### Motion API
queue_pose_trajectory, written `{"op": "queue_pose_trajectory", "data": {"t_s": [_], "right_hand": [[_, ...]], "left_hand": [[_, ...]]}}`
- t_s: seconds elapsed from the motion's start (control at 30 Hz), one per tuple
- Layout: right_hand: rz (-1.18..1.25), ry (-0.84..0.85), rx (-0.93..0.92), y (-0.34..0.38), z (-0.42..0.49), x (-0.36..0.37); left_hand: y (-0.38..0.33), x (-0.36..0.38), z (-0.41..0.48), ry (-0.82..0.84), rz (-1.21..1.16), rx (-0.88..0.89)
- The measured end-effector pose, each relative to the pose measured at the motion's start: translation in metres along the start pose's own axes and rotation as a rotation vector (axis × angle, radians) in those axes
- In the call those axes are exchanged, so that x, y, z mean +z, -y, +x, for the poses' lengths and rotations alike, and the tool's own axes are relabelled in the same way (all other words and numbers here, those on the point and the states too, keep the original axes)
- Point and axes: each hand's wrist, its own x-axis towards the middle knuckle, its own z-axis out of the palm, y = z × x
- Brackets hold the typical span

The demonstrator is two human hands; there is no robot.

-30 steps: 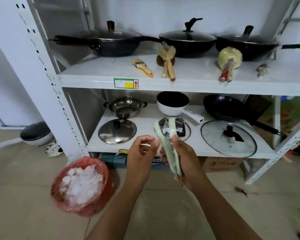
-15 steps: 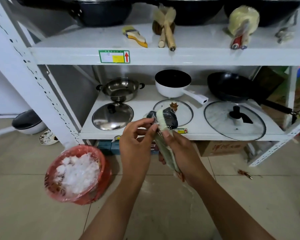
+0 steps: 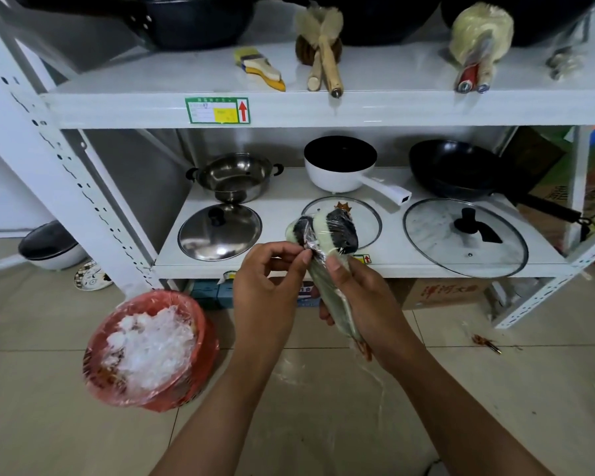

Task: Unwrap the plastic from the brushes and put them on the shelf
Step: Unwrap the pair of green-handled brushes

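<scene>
Right, both hands are up in front of the lower shelf (image 3: 193, 266), busy on the wrapped brush (image 3: 327, 231). The right hand (image 3: 361, 300) has its fingers curled round the pale green handle, thumb pressed on top, holding the brush tilted with its dark head pointing up and away. The left hand (image 3: 268, 286) pinches the clear plastic film (image 3: 310, 248) between thumb and forefinger just below the head, other fingers loosely curled. That film clings tight over the head and down the handle, and a bit of red-orange shows at the handle's lower end by the right wrist.

Up on the upper shelf (image 3: 152, 94) lie a yellow-handled paintbrush (image 3: 260, 68) and 2 wooden-handled brushes (image 3: 323, 56), bare, handles toward the front edge. Further right sits a pale-headed bundle (image 3: 478, 39) that looks film-covered.

Behind the hands, the lower shelf carries a steel pot (image 3: 236, 176), a steel lid (image 3: 219, 231), a white saucepan (image 3: 340, 166) and a black wok (image 3: 461, 170).

Down on the floor at left, a red basket (image 3: 200, 341) holds a heap of crumpled clear plastic (image 3: 152, 341)
</scene>
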Motion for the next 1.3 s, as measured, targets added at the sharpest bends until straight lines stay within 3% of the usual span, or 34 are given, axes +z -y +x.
{"op": "queue_pose_trajectory", "data": {"t_s": [0.8,1.13,1.3], "right_hand": [[-0.036,-0.011,-0.018,-0.002,0.0,0.005],[-0.028,0.014,0.025,-0.001,0.0,0.002],[0.304,0.045,0.196,-0.003,0.007,-0.001]], "left_hand": [[-0.003,-0.011,-0.003,-0.03,0.467,0.433],[-0.002,-0.011,-0.001,-0.03,0.457,0.393],[-0.008,-0.01,0.001,0.048,0.271,0.241]]}}
